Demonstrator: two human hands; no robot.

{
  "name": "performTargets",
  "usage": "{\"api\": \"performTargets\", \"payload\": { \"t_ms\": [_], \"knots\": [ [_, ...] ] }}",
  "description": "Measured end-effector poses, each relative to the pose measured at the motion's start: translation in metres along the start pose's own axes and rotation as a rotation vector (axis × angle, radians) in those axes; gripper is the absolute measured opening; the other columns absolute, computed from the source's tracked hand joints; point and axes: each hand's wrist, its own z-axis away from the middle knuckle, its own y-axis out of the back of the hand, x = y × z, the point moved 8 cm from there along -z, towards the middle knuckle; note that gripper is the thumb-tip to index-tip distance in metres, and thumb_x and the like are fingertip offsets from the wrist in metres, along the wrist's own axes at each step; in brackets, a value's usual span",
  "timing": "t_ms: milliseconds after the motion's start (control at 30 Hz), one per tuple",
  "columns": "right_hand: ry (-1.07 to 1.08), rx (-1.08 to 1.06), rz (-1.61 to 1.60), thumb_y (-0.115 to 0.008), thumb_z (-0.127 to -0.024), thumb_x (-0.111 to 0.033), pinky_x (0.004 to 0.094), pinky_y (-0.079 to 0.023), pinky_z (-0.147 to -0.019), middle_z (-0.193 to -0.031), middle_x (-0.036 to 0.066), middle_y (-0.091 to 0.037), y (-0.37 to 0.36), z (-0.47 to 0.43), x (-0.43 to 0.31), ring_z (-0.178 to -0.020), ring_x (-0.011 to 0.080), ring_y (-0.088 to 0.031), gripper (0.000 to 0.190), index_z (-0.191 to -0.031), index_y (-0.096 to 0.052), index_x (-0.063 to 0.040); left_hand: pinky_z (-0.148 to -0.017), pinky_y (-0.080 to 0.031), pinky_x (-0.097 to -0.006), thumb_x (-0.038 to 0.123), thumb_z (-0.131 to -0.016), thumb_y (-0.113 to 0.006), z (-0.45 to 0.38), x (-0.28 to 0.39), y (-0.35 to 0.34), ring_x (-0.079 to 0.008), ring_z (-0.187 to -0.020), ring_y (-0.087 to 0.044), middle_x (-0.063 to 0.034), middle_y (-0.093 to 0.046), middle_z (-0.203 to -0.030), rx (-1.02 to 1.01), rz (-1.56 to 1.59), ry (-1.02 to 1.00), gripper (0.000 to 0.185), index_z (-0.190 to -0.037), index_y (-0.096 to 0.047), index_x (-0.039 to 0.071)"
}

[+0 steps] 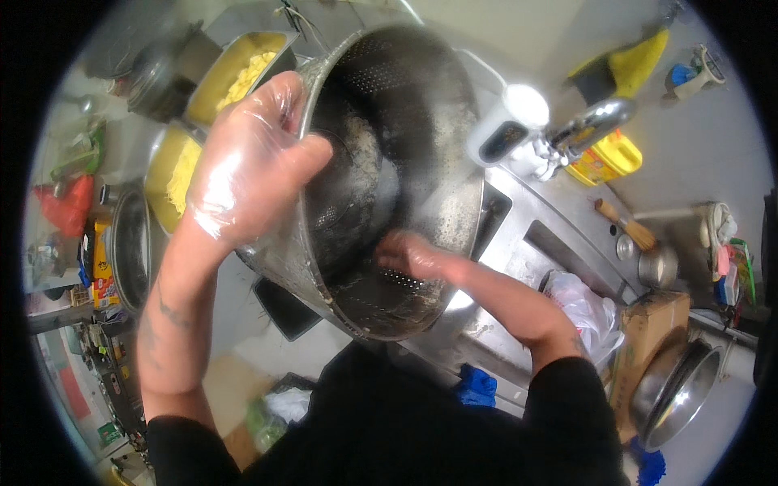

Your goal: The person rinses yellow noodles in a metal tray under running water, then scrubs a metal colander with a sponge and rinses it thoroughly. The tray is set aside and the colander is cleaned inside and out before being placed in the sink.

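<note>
A large metal drum with perforated walls (456, 146) is held tilted over the sink area, its mouth facing me. My left hand (255, 158), in a clear plastic glove, grips the drum's rim at the left, thumb on the inner side. My right hand (410, 255) is inside the drum near its lower wall, blurred; whether it holds anything cannot be made out. A chrome faucet with a white head unit (510, 124) stands just right of the drum.
Metal trays with yellow cut food (249, 76) and yellow shreds (184, 176) lie at the left. A yellow jug (605, 159), a wooden-handled brush (626, 225), a white plastic bag (580, 304), a cardboard box (647, 340) and steel basins (684, 395) are at the right.
</note>
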Motion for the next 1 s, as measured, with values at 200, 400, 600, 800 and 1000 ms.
{"api": "performTargets", "payload": {
  "t_ms": [200,400,600,800,1000],
  "knots": [
    [-0.276,-0.146,0.024,-0.058,-0.106,-0.013,0.0495,-0.054,-0.109,-0.13,0.023,-0.071,-0.007,-0.008,0.124,-0.125,0.0409,-0.067,0.03,-0.131,-0.07,-0.001,-0.066,-0.034,-0.0266,0.007,-0.086,-0.064,0.004,0.004,-0.006,-0.0073,-0.079,-0.037,0.0049,-0.038,-0.084,0.002,0.102,-0.025,0.014,-0.09,-0.05,0.004],
    [-0.614,0.077,0.389,-0.061,-0.103,-0.024,0.0523,-0.059,-0.093,-0.122,0.02,-0.073,0.11,0.039,0.152,-0.11,0.0414,-0.07,0.026,-0.117,-0.072,-0.005,-0.067,-0.04,-0.031,0.007,-0.086,-0.066,0.005,0.004,-0.003,-0.0125,-0.074,-0.043,-0.0015,-0.043,-0.079,0.003,0.003,-0.051,0.015,-0.09,-0.053,0.001],
    [-0.046,-0.35,0.011,-0.068,-0.101,-0.028,0.0486,-0.058,-0.092,-0.116,0.014,-0.069,0.013,0.082,0.026,-0.107,0.0354,-0.069,0.021,-0.107,-0.072,-0.008,-0.067,-0.049,-0.0392,0.009,-0.084,-0.071,0.003,0.015,-0.004,-0.0222,-0.068,-0.054,-0.0124,-0.052,-0.072,0.056,-0.059,-0.123,0.019,-0.09,-0.055,-0.001],
    [-0.811,0.247,-0.264,-0.053,-0.111,-0.029,0.044,-0.061,-0.085,-0.105,0.017,-0.079,0.134,0.046,0.189,-0.095,0.0291,-0.076,0.036,-0.114,-0.076,-0.002,-0.063,-0.044,-0.0356,0.006,-0.082,-0.069,0.01,0.034,-0.022,-0.0165,-0.069,-0.041,-0.01,-0.039,-0.072,0.067,-0.165,-0.225,0.02,-0.089,-0.051,0.0],
    [-0.326,-0.172,0.042,-0.057,-0.11,-0.048,0.047,-0.058,-0.105,-0.119,0.011,-0.075,0.064,0.112,0.055,-0.117,0.0322,-0.072,0.044,-0.128,-0.07,-0.01,-0.063,-0.042,-0.0354,0.006,-0.083,-0.067,0.007,0.032,-0.017,-0.0153,-0.07,-0.039,-0.0095,-0.038,-0.073,0.122,-0.109,-0.241,0.019,-0.088,-0.05,0.0]
  ]
}}
